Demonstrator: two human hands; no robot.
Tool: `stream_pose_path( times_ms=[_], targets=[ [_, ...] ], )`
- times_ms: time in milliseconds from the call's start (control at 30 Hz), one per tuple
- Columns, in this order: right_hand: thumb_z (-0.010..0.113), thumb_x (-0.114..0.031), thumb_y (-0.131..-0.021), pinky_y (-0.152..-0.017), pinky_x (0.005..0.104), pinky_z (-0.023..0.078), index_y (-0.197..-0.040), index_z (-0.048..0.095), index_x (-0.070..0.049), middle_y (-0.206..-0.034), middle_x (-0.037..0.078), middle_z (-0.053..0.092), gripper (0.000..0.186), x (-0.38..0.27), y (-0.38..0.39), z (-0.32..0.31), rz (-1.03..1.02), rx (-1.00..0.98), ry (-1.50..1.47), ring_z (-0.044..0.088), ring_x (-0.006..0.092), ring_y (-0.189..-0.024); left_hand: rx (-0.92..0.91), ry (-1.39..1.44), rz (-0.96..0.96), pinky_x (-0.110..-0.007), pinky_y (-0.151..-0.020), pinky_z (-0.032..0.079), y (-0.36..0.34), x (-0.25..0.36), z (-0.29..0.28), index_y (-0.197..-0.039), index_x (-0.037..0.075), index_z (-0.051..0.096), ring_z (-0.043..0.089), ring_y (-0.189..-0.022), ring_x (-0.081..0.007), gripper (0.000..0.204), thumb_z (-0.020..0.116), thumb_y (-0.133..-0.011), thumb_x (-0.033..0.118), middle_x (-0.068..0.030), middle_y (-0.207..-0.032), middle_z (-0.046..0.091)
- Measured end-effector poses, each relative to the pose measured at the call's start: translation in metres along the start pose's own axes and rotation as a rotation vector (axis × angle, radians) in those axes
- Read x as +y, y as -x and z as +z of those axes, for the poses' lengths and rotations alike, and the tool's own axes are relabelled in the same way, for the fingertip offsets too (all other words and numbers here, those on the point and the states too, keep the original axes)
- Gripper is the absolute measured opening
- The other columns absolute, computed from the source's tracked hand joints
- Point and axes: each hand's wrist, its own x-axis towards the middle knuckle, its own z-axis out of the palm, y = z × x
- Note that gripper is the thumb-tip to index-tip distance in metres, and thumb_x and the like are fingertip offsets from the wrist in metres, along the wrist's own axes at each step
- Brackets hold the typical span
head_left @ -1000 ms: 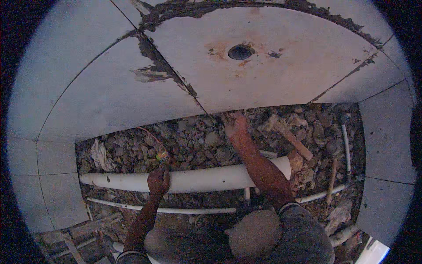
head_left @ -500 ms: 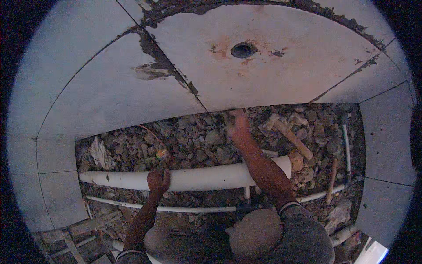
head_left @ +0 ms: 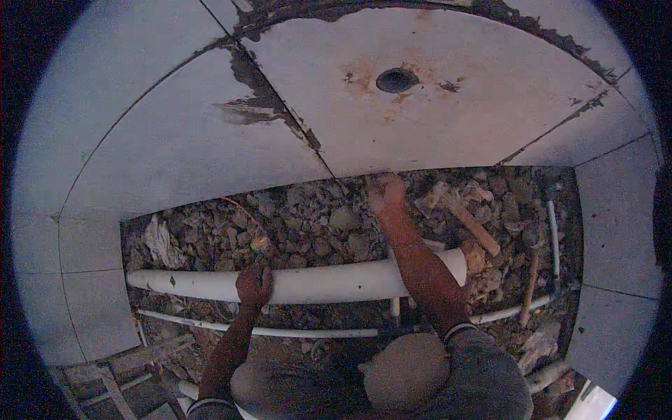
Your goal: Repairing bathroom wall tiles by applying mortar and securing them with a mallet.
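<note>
— Where's the white pipe (head_left: 343, 283) from your hands?

— Right across in front of me, long axis running left to right, its sides looking bowed at this edge of my view. My left hand (head_left: 254, 287) is the nearer one: it's on the pipe itself, a little left of the pipe's middle. My right hand (head_left: 385, 192) is off beyond the pipe's far side, with that forearm crossing over the pipe near its right end.

— And what are your fingers doing?

— Left ones look curled over the pipe's far side; whether they pinch anything there, I can't tell. The right is blurred and partly hidden against the rubble (head_left: 343, 218), so I can't say whether it's spread or gripping.

— What's around the pipe?

— Just past it from my left hand, a small bright-coloured thing (head_left: 260, 243), too small to make out. Past the pipe's right end, a wooden-handled tool (head_left: 476, 229) lies slantwise on the stones. On the pipe's near side, a thinner white pipe (head_left: 322, 333) runs roughly alongside. Past the pipe's far side, beyond the rubble, is the edge of a pale tile (head_left: 420, 136) with a round hole (head_left: 397, 80) in it; my right hand is close to that edge.
</note>
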Motion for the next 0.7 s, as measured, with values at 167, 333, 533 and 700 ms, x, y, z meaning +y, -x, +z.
stream_pose_path(
  times_ms=[167,333,533,700],
  targets=[
    [0.049,0.002,-0.068,-0.098,0.0399,0.042,-0.105,0.053,-0.004,-0.101,0.007,0.054,0.037,0.022,0.005,-0.007,-0.582,-0.173,1.008,0.051,0.0231,-0.097,0.048,0.012,0.026,-0.046,-0.071,0.048,-0.002,0.004,-0.006,-0.09,0.004,0.064,0.059,-0.068,-0.0347,0.024,0.055,-0.084,0.026,-0.0166,-0.076,0.062],
    [0.048,0.0,-0.073,-0.096,0.0391,0.045,-0.107,0.052,-0.005,-0.104,0.007,0.053,0.034,0.023,0.037,0.056,0.038,0.157,-0.033,0.051,0.0236,-0.099,0.127,-0.196,0.065,-0.046,-0.07,0.048,0.013,-0.014,-0.011,-0.091,0.005,0.064,0.059,-0.071,-0.0345,0.021,0.055,-0.084,0.023,-0.0159,-0.08,0.064],
    [0.049,0.001,-0.071,-0.093,0.0416,0.045,-0.108,0.051,-0.006,-0.104,0.008,0.051,0.038,0.019,0.05,0.073,0.012,0.164,-0.14,0.05,0.0253,-0.098,-0.012,0.022,-0.122,-0.046,-0.079,0.047,0.011,-0.013,-0.01,-0.097,0.006,0.065,0.059,-0.072,-0.0344,0.029,0.056,-0.082,0.029,-0.0158,-0.081,0.064],
    [0.05,0.002,-0.067,-0.091,0.0451,0.045,-0.106,0.051,-0.005,-0.104,0.009,0.051,0.04,0.001,0.056,0.078,0.042,0.262,0.001,0.05,0.0257,-0.098,-0.138,-0.135,-0.084,-0.046,-0.078,0.047,0.019,-0.033,0.009,-0.098,0.004,0.066,0.059,-0.072,-0.0317,0.034,0.057,-0.081,0.032,-0.0138,-0.079,0.064]
  ],
)
